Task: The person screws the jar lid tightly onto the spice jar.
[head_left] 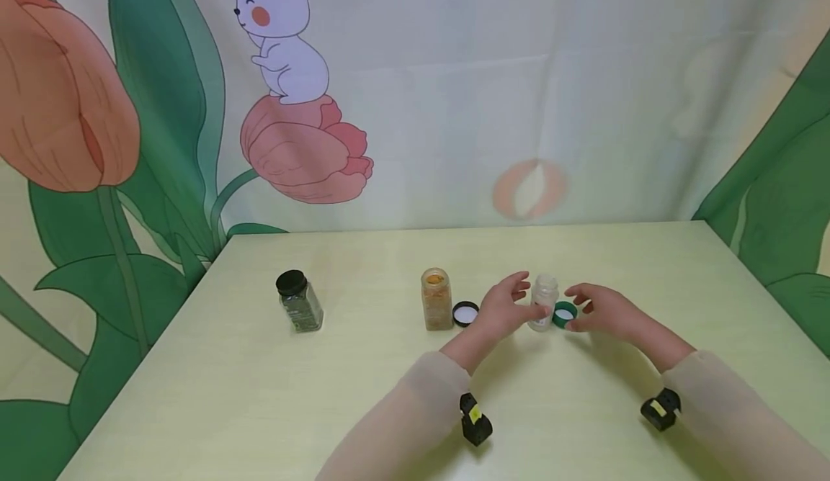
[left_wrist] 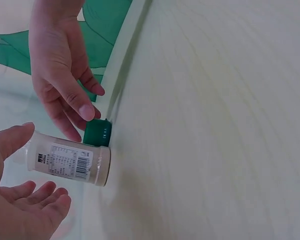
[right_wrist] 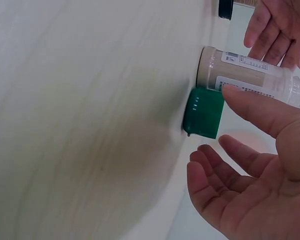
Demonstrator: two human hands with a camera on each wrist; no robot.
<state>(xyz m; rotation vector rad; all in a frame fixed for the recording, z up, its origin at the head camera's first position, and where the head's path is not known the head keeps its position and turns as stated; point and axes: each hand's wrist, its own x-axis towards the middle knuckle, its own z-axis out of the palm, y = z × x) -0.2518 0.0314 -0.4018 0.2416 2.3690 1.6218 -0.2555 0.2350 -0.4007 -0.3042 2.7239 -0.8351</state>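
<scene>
A clear spice jar (head_left: 543,301) without a lid stands upright on the table, pale powder low inside and a printed label (left_wrist: 70,160) on its side. My left hand (head_left: 509,308) is beside it, thumb and fingers spread to either side of the neck, with a gap below it in the left wrist view. Against the jar's base sits a green cap (right_wrist: 204,112), its hollow side up. My right hand (head_left: 603,312) is at the cap's right, fingers loosely bent and thumb tip near the cap's rim. Neither hand grips anything.
Left of the hands stands an uncapped jar (head_left: 437,304) of orange-brown contents, with a black cap (head_left: 465,313) lying hollow side up next to it. Farther left is a black-lidded jar (head_left: 301,304) of dark green flakes. A printed curtain (head_left: 441,106) hangs behind the table (head_left: 259,409).
</scene>
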